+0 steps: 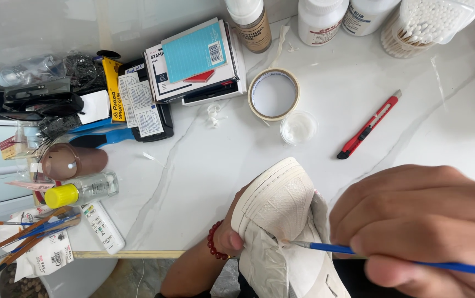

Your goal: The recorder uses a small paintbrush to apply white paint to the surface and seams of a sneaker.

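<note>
Our right hand [430,221] is clamped on a blue-handled fine paintbrush [392,256], and its long axis runs leftward from that hand, the tip touching the white sneaker [278,215] at the edge where sole meets taped upper. Our left hand [229,237], wearing a red bead bracelet [212,243], grips the shoe's toe end from the far side; its fingers are hidden behind the shoe. The sneaker lies between our 2 hands, sole up, its length running away from us. Beyond the hands sit a small dish of white paint [298,128], a masking tape roll [273,94] and a red utility knife [368,124].
</note>
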